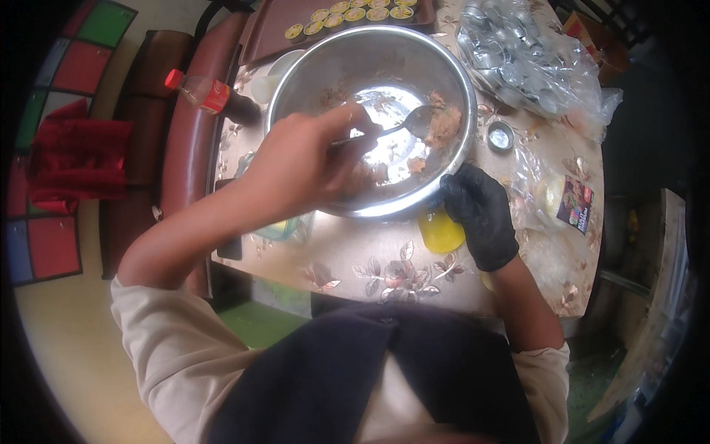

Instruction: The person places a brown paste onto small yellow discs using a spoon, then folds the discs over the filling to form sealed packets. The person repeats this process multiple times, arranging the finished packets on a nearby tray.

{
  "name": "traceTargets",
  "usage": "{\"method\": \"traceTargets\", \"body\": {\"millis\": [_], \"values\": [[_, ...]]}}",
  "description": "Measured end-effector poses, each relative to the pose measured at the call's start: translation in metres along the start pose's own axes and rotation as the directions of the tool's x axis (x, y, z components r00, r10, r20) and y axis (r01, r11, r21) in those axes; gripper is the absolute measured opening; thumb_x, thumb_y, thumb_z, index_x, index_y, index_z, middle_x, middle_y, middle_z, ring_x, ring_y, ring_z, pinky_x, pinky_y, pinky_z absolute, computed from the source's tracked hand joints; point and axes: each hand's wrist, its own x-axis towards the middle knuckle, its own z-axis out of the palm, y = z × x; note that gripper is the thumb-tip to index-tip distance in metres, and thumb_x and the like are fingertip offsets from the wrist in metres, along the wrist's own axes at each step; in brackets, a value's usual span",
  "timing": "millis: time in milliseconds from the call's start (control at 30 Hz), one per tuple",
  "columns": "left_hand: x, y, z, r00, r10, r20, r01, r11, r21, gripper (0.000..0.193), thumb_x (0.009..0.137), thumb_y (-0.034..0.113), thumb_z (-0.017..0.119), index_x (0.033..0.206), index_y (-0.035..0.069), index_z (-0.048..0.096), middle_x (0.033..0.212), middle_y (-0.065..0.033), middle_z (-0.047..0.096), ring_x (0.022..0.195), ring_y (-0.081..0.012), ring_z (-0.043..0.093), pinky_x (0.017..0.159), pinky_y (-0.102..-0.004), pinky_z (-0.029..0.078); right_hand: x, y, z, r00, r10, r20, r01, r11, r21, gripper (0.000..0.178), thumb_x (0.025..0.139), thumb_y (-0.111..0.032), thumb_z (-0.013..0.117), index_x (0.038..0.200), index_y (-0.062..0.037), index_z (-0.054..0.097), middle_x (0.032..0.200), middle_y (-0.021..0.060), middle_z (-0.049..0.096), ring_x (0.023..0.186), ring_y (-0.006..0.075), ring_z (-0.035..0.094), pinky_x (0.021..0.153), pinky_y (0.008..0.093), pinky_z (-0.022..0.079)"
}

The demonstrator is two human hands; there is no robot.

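A large steel mixing bowl stands on the table in front of me. A lump of pinkish-brown minced filling clings to its right inner wall, with smaller bits and smears lower down. My bare left hand reaches over the bowl, closed around the handle of a metal spoon. The spoon's head touches the lump. My right hand, in a black glove, pinches the bowl's near right rim. Just below that rim, partly hidden by the glove, is a round yellow thing whose kind I cannot make out.
A brown tray at the back bears several round yellow-labelled pieces. Beside the bowl lie a red-capped soda bottle, a bag of foil cups, one small metal cup, a dark printed card and a glass container.
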Motion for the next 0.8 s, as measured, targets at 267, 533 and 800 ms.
{"method": "traceTargets", "body": {"millis": [267,533,800], "values": [[-0.053,0.003,0.010,1.000,0.011,-0.023,-0.017,0.959,-0.284,0.014,0.105,0.011,0.061,0.108,-0.002,0.062,0.104,-0.0137,0.074,0.085,-0.0175,0.072,0.076,-0.0330,0.055,0.000,0.011,0.003,1.000,-0.027,0.000,0.027,0.974,0.224,0.028,0.105,-0.025,0.067,0.118,-0.0007,0.067,0.100,0.0054,0.072,0.092,0.0114,0.067,0.085,0.0292,0.053],[-0.064,-0.009,0.003,0.942,-0.290,0.169,0.332,0.727,-0.601,0.014,0.108,0.021,0.062,0.101,0.009,0.063,0.070,0.0104,0.049,0.058,0.0014,0.034,0.051,-0.0213,0.022,-0.003,0.018,0.005,0.998,0.046,-0.042,-0.035,0.973,0.230,0.030,0.103,-0.029,0.070,0.117,-0.0022,0.068,0.101,0.0050,0.072,0.093,0.0127,0.067,0.086,0.0288,0.053],[-0.053,-0.024,-0.015,0.983,-0.180,-0.042,0.120,0.795,-0.595,0.017,0.106,0.024,0.066,0.107,0.007,0.067,0.084,0.0041,0.062,0.070,-0.0008,0.049,0.062,-0.0210,0.035,0.000,0.019,0.008,0.995,-0.035,-0.094,0.052,0.982,0.180,0.033,0.099,-0.033,0.072,0.114,-0.0039,0.068,0.088,0.0010,0.072,0.069,0.0036,0.052,0.063,0.0210,0.040]]}}
